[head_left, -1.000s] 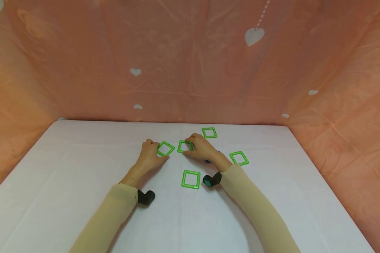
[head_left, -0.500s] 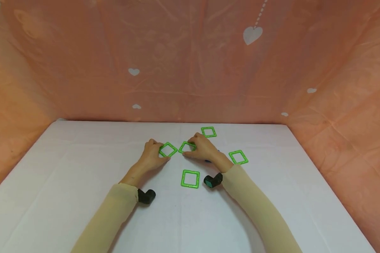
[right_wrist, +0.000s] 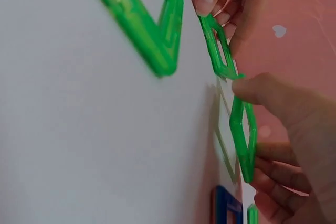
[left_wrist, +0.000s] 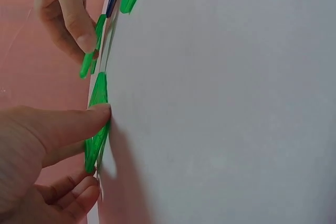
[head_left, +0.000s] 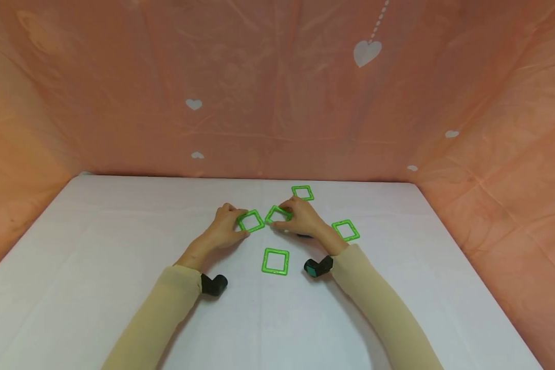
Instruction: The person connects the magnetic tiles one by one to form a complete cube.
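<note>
My left hand [head_left: 223, 227] pinches a green square frame tile [head_left: 260, 218] between thumb and fingers. My right hand [head_left: 303, 220] pinches a second green square tile [head_left: 270, 213], thumb on its near side. Both tiles are held tilted just above the tabletop, their facing corners very close; I cannot tell if they touch. In the right wrist view the right hand's tile [right_wrist: 239, 124] stands off the surface, over its shadow. Beneath the right wrist lies a blue frame tile [right_wrist: 220, 205], mostly hidden in the head view.
Three more green square tiles lie flat: one nearer me [head_left: 275, 273], one right of the right forearm [head_left: 353, 229], one behind the right hand [head_left: 311, 192]. White cloth covers the table [head_left: 97, 246]. A pink sheet [head_left: 240, 128] with hearts hangs behind it.
My left hand has moved slightly right with its tile, which has turned. The right hand has shifted a little right, and its tile has tilted. The loose tiles stay put.
</note>
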The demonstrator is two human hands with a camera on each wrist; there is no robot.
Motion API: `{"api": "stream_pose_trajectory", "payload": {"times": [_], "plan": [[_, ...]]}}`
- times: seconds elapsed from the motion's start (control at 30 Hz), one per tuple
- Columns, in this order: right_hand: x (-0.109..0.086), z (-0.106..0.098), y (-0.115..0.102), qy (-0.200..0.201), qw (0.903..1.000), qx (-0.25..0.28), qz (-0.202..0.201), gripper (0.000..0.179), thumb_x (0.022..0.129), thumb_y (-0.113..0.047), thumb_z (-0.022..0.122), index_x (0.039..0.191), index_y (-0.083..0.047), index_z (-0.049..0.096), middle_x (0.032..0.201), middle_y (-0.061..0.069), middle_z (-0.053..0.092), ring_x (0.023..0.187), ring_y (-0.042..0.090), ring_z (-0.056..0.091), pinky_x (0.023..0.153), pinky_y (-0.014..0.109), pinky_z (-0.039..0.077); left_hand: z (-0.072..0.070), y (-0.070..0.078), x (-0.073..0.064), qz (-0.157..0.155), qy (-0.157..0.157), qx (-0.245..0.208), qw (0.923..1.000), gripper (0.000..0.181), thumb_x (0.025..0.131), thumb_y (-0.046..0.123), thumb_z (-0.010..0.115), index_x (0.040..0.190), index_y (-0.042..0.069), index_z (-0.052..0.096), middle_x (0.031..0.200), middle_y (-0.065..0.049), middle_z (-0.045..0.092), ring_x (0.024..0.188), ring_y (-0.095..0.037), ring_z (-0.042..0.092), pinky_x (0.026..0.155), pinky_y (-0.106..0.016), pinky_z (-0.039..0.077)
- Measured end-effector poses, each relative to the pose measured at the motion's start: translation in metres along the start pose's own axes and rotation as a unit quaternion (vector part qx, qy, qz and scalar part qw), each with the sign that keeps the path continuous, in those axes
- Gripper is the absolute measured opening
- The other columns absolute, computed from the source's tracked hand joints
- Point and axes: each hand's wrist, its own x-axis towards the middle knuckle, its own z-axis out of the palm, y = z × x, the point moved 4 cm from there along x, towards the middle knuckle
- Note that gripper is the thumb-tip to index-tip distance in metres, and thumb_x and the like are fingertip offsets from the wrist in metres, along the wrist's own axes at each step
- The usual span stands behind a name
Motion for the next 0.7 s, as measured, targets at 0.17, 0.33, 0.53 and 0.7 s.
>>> {"api": "stream_pose_trajectory", "payload": {"times": [0.17, 0.33, 0.53, 0.7], "plan": [[-0.0024, -0.0022, 0.0038, 0.0, 0.9995, 0.028, 0.01, 0.052, 0.078, -0.033, 0.079, 0.116, 0.001, 0.067, 0.108, 0.013, 0.069, 0.098, 0.024, 0.064, 0.088, 0.037, 0.052, 0.0028, 0.0029, 0.0023, 0.013, -0.015, 0.0, 0.9998, 0.054, 0.085, 0.008, 0.069, 0.133, -0.008, 0.05, 0.118, -0.026, 0.045, 0.11, -0.037, 0.04, 0.094, -0.048, 0.039], [-0.0052, -0.0041, 0.0061, 0.008, 0.9988, 0.048, 0.003, 0.054, 0.078, -0.032, 0.078, 0.118, 0.001, 0.066, 0.106, 0.013, 0.07, 0.092, 0.023, 0.065, 0.084, 0.035, 0.053, 0.0057, 0.0042, 0.0038, 0.021, -0.025, 0.0, 0.9995, 0.054, 0.087, 0.008, 0.067, 0.134, -0.011, 0.048, 0.125, -0.027, 0.044, 0.117, -0.039, 0.04, 0.101, -0.05, 0.038], [-0.0087, -0.0064, 0.0076, 0.019, 0.9978, 0.062, -0.006, 0.058, 0.079, -0.03, 0.077, 0.126, 0.0, 0.061, 0.106, 0.014, 0.069, 0.094, 0.024, 0.065, 0.084, 0.036, 0.053, 0.0065, 0.0086, 0.0053, 0.042, -0.026, 0.0, 0.9988, 0.053, 0.086, 0.007, 0.067, 0.131, -0.014, 0.048, 0.126, -0.028, 0.045, 0.121, -0.041, 0.041, 0.106, -0.05, 0.036], [-0.0096, -0.0075, 0.0087, 0.019, 0.9965, 0.078, -0.019, 0.06, 0.081, -0.028, 0.076, 0.131, -0.002, 0.057, 0.107, 0.013, 0.068, 0.097, 0.025, 0.064, 0.087, 0.038, 0.052, 0.0087, 0.0102, 0.0067, 0.054, -0.027, 0.007, 0.9982, 0.052, 0.087, 0.006, 0.066, 0.13, -0.015, 0.048, 0.125, -0.027, 0.047, 0.12, -0.04, 0.044, 0.106, -0.049, 0.035]]}}
